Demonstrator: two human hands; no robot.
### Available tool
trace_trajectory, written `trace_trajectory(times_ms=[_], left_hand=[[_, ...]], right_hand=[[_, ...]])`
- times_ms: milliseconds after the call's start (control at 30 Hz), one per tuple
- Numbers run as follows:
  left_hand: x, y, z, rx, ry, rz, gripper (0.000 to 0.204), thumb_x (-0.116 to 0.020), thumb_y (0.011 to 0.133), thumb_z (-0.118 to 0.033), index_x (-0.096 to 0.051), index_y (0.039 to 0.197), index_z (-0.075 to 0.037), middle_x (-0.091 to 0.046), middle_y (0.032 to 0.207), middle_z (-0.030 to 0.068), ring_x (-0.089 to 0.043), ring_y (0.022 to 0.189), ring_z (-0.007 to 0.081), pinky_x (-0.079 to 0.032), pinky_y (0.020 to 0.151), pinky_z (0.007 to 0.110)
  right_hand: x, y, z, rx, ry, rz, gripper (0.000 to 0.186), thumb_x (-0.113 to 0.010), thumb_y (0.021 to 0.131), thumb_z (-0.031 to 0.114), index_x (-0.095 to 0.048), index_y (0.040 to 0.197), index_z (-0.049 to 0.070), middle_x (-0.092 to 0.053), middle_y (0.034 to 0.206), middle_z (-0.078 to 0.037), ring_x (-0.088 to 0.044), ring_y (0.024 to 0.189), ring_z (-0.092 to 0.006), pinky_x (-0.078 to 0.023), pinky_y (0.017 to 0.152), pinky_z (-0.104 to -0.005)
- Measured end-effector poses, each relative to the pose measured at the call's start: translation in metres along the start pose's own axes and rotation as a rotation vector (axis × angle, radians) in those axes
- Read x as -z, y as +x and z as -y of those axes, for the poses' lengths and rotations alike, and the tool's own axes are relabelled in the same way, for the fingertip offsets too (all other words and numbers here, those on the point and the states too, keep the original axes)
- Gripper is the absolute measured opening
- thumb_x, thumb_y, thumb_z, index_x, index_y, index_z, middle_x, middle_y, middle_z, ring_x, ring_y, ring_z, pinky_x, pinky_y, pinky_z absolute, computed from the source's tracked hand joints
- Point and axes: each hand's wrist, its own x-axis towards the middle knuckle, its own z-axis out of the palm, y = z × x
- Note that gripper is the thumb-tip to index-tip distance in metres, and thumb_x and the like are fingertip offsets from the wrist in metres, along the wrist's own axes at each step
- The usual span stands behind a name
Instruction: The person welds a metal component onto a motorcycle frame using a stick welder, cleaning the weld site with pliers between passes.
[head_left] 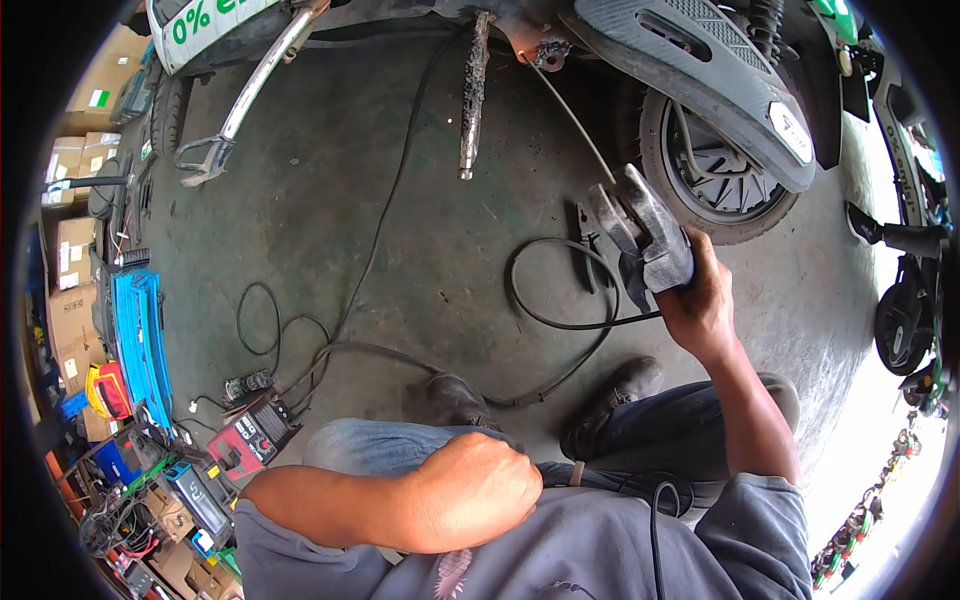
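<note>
My right hand (pixel 697 297) is wrapped round a worn grey welding electrode holder (pixel 664 245), a black cable running from its base. A thin welding rod (pixel 575 120) sits in its jaws and slants up to a rusty bracket (pixel 535 40) under a raised scooter; the rod's tip appears at or near the bracket, contact unclear. My left hand (pixel 482 490) is closed in a fist before my chest, back upward. Its fingers are mostly hidden, so anything inside cannot be seen. A ground clamp (pixel 588 245) lies on the floor beside the holder.
The scooter's wheel (pixel 715 165) and carbon-patterned side panel (pixel 700 90) are at upper right. A greasy rod (pixel 475 100) and a side stand (pixel 245 100) hang down. A red welding machine (pixel 250 435) stands lower left, with cables (pixel 395 190) looping across the floor. Boxes (pixel 75 335) line the left.
</note>
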Motion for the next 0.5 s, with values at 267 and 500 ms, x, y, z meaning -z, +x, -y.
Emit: trace_trajectory(times_ms=[267,500], left_hand=[[0.0008,0.0007,0.0012,-0.012,0.024,-0.001,0.032,-0.064,0.082,-0.029,-0.058,0.071,0.001,-0.06,0.057,0.015,-0.064,0.058,0.0315,-0.052,0.054,0.04],[0.0002,0.0002,0.0025,-0.011,0.015,-0.023,0.033,-0.065,0.082,-0.03,-0.059,0.071,0.0,-0.059,0.056,0.0142,-0.064,0.057,0.0308,-0.052,0.053,0.039]], right_hand=[[0.0047,-0.0026,-0.0042,-0.052,-0.002,-0.02,0.042,-0.057,0.076,0.0,-0.05,0.117,0.0,-0.065,0.082,-0.018,-0.066,0.074,-0.0257,-0.05,0.071,-0.0319],[0.0039,-0.0011,-0.008,-0.079,0.009,-0.038,0.048,-0.064,0.074,0.002,-0.048,0.119,0.005,-0.065,0.086,-0.021,-0.065,0.079,-0.0398,-0.05,0.069,-0.0397]])
